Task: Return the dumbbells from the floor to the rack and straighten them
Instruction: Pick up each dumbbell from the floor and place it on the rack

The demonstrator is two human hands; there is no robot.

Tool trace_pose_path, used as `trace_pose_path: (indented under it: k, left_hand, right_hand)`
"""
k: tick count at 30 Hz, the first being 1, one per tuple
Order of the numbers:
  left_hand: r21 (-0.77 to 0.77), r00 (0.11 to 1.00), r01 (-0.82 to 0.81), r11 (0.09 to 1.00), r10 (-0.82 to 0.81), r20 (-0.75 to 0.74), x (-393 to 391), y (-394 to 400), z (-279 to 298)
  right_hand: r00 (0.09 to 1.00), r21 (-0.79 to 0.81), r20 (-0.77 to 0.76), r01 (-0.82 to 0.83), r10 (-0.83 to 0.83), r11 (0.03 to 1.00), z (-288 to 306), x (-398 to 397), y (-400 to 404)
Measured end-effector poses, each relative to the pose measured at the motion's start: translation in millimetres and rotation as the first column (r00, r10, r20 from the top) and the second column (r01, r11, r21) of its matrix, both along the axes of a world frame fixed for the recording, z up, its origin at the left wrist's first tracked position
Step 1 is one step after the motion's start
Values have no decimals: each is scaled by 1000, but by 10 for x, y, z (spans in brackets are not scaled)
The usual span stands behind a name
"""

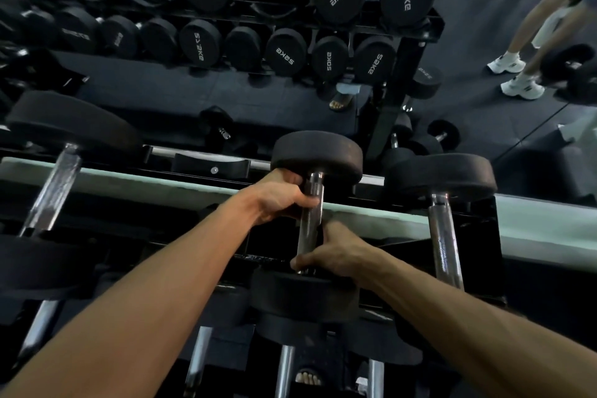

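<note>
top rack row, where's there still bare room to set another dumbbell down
The widest gap lies between the far-left dumbbell and the one both hands hold; an empty cradle shows there. To the right it is crowded: the held dumbbell sits close beside the right dumbbell, which stands at the rack's end.

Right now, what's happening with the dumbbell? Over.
Left hand and right hand both shut on dumbbell handle. Dumbbell at top rack. Neighbour dumbbell close right.

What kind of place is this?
Most likely a gym's weights area. Both hands, left and right, grip a dumbbell on a rack, and a wall mirror reflects rows of marked dumbbells.
</note>
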State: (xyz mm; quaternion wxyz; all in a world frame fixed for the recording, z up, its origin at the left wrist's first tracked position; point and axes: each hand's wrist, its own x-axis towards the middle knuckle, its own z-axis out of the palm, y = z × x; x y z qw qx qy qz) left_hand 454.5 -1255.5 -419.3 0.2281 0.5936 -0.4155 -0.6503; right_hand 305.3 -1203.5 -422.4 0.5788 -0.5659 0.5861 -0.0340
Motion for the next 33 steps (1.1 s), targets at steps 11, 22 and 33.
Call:
trace_pose_path:
  k: [11, 22, 33]
  left_hand:
    - [-11, 996, 34, 999, -34, -77, 71, 8, -73]
    - [-69, 999, -13, 998, 10, -46, 65, 96, -76]
    - [-345, 930, -32, 938, 154, 334, 345, 394, 128]
  right_hand:
    - [1000, -47, 1, -8, 8, 999, -101, 59, -36]
    - [1000, -44, -6, -27, 26, 999, 10, 51, -5]
    - [905, -263, -420, -183, 59, 947, 511, 167, -3]
